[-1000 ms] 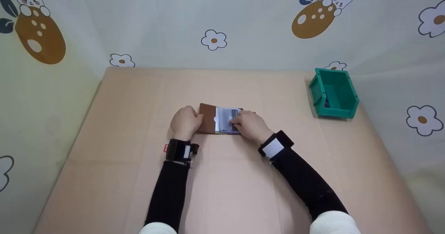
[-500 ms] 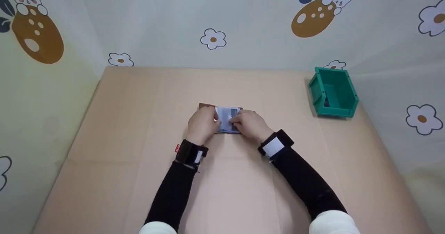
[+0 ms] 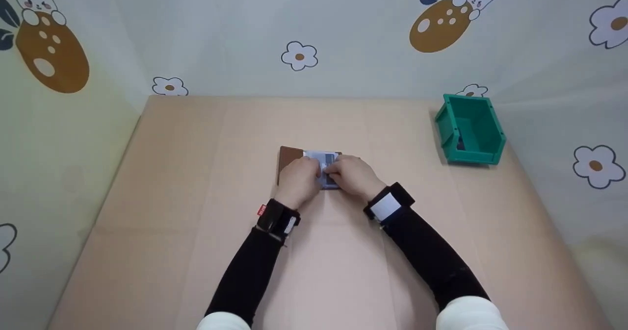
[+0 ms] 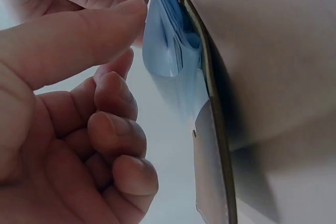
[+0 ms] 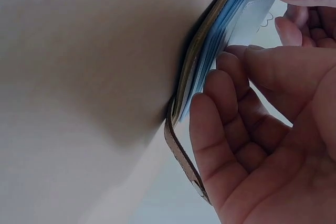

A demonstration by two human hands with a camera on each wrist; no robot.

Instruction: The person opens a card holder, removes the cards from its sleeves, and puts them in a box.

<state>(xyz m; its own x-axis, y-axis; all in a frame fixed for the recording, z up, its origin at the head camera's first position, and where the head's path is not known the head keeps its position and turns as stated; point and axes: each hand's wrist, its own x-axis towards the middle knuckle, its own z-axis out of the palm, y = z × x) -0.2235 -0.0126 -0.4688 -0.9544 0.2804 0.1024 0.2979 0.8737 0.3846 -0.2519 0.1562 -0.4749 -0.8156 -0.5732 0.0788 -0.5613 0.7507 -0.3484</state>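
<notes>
An open brown card holder (image 3: 289, 157) lies on the table, its clear plastic sleeves (image 4: 170, 43) fanned up from the spine. Over these sleeves is my left hand (image 3: 298, 182), thumb and forefinger pinching an edge while the other fingers curl loosely. From the right side, my right hand (image 3: 357, 177) holds the sleeve stack, thumb and forefinger tips together at it. A strap with a snap (image 5: 197, 187) sticks out below the holder in the right wrist view. In the head view the left hand covers part of the sleeves.
A green plastic bin (image 3: 472, 159) stands at the back right of the table, with a small dark thing (image 3: 460, 143) inside. Patterned cloth walls (image 3: 235, 36) rise behind and beside the tan tabletop (image 3: 162, 197).
My left hand has moved right from the brown cover's left edge onto the plastic sleeves. The right hand has stayed at the sleeves, and the card holder lies in place.
</notes>
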